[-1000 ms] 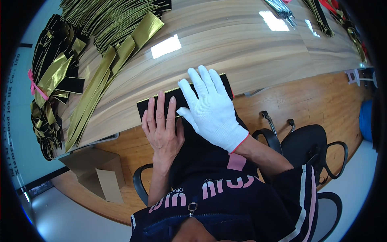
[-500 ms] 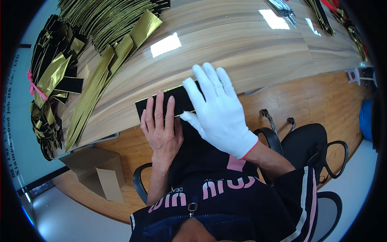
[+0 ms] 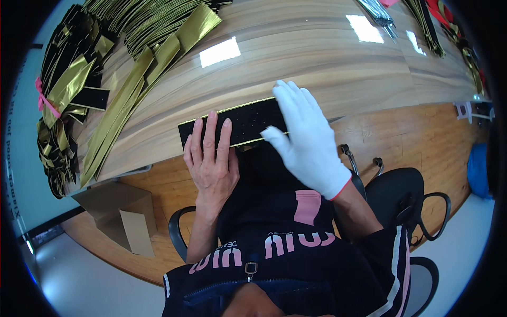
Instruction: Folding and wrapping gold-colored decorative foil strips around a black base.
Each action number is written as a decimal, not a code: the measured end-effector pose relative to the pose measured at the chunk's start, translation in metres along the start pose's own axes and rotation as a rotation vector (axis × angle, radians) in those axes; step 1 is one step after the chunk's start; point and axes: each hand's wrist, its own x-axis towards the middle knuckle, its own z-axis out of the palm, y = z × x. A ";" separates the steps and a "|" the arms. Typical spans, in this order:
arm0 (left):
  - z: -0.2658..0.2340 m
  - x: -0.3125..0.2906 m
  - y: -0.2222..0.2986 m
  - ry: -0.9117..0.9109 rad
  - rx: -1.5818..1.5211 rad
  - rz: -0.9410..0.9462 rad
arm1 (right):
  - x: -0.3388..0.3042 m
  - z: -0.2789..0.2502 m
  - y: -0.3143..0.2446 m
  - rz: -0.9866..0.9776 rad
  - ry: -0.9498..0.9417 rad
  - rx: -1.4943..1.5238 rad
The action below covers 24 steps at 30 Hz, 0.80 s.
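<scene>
A black ribbon strip with shiny gold edges [image 3: 248, 120] lies flat along the near edge of the wooden table. My bare left hand [image 3: 213, 158] presses on its left end, fingers stretched out and slightly apart. Over the strip's right end rests my right hand [image 3: 309, 137] in a white glove, thumb spread from the straight fingers; that end of the strip is hidden beneath it. Neither hand grips anything. Long gold ribbon strips [image 3: 124, 105] lie overlapped on the table to the left of my hands.
Many black, gold-edged strips [image 3: 153, 24] are piled at the far left, beside a bundle with a pink tie [image 3: 45, 98]. A silver bundle [image 3: 377, 16] lies far right. Below the table stand a cardboard box [image 3: 119, 214] and a black chair [image 3: 396, 185].
My gloved right hand has slid rightward along the strip, uncovering more of its black face. My left hand has stayed on the left end. The view has shifted slightly.
</scene>
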 end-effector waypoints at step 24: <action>0.000 -0.004 -0.003 -0.008 -0.011 -0.015 | -0.002 -0.037 0.058 -0.437 -0.149 -0.491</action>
